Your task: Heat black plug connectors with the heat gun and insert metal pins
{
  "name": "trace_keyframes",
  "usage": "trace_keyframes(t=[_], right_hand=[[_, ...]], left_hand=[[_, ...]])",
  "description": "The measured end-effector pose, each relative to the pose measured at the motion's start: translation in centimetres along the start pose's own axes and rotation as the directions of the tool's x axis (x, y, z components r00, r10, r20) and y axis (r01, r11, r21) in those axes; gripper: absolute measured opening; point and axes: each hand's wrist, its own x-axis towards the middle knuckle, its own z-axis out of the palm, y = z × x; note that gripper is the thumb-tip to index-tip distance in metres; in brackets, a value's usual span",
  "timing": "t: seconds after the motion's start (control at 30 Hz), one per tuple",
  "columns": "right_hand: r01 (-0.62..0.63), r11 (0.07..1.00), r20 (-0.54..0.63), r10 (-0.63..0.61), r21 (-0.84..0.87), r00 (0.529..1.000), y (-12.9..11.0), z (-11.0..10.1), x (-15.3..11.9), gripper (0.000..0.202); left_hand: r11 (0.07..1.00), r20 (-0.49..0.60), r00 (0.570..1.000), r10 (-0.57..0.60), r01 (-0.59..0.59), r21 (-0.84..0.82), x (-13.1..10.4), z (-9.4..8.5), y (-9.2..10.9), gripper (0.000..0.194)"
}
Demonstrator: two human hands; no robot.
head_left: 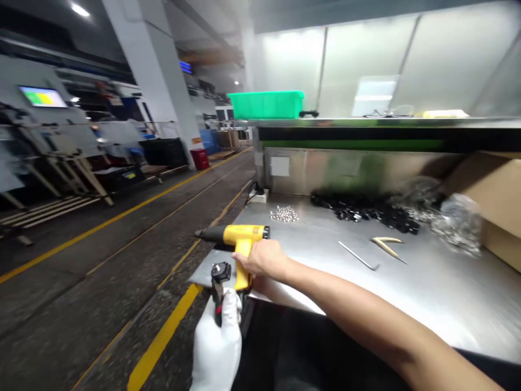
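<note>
My left hand point(222, 326), in a white glove, is closed around a tool with a dark and red handle point(218, 305). A small black part point(221, 271) with a metal piece on it sits at the tool's upper end. My bare right hand point(260, 257) grips the handle of a yellow heat gun point(243, 233), whose dark nozzle points left. The gun is held at the left edge of the metal table point(301, 260), above and slightly right of my gloved hand.
Small metal pieces point(284, 213) lie behind the gun. Farther right are a hooked rod point(358, 256), yellow-handled pliers point(386, 244), black parts point(391, 216), clear plastic bags point(458, 225) and a cardboard box point(488, 190). A green bin point(266, 105) stands on the shelf point(350, 123).
</note>
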Motion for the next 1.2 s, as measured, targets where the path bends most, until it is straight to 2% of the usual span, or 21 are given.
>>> trace_keyframes(t=[0.1, 0.17, 0.23, 0.33, 0.4, 0.47, 0.57, 0.7, 0.8, 0.97, 1.2], right_hand=[[-0.063, 0.992, -0.094, 0.053, -0.109, 0.994, 5.0, -2.7, -3.4, 0.035], [-0.151, 0.974, -0.201, 0.116, -0.17, 0.973, 10.1, -4.5, -6.5, 0.037], [-0.266, 0.94, -0.296, 0.197, -0.214, 0.935, 15.6, -5.7, -9.5, 0.036], [-0.375, 0.897, -0.339, 0.286, -0.234, 0.896, 22.0, -5.5, -12.9, 0.035], [-0.382, 0.898, -0.339, 0.297, -0.219, 0.893, 24.4, -4.6, -14.0, 0.031], [-0.344, 0.921, -0.335, 0.271, -0.182, 0.902, 25.8, -4.0, -14.4, 0.027], [-0.235, 0.968, -0.334, 0.193, -0.091, 0.923, 27.5, -4.1, -15.0, 0.024], [-0.025, 0.997, -0.331, 0.048, 0.075, 0.943, 29.9, -4.8, -17.5, 0.028], [0.125, 0.974, -0.375, -0.047, 0.187, 0.926, 31.0, -4.8, -18.7, 0.029], [0.302, 0.892, -0.46, -0.124, 0.337, 0.879, 31.4, -4.9, -18.4, 0.023], [0.332, 0.876, -0.435, -0.162, 0.35, 0.886, 31.6, -4.7, -18.2, 0.021]], left_hand=[[0.995, 0.157, 0.983, 0.099, -0.101, 0.008, 0.8, 2.5, 2.4, 0.038], [0.978, 0.255, 0.946, 0.199, -0.207, 0.004, 1.1, 4.8, 3.9, 0.035], [0.946, 0.344, 0.891, 0.295, -0.323, 0.026, 1.4, 7.4, 5.0, 0.032], [0.905, 0.485, 0.81, 0.331, -0.417, 0.08, 1.6, 11.3, 6.0, 0.033], [0.87, 0.57, 0.752, 0.33, -0.477, 0.126, 1.8, 13.5, 6.3, 0.033], [0.795, 0.635, 0.685, 0.358, -0.58, 0.177, 2.3, 15.4, 6.5, 0.032], [0.633, 0.691, 0.588, 0.42, -0.736, 0.24, 3.3, 17.7, 6.5, 0.032], [0.447, 0.759, 0.491, 0.428, -0.845, 0.294, 4.1, 19.4, 6.3, 0.036], [0.403, 0.786, 0.468, 0.404, -0.862, 0.307, 4.3, 20.1, 6.4, 0.038], [0.351, 0.832, 0.44, 0.338, -0.879, 0.323, 4.5, 20.6, 7.0, 0.04], [0.311, 0.86, 0.404, 0.313, -0.899, 0.309, 4.8, 20.8, 7.1, 0.045]])
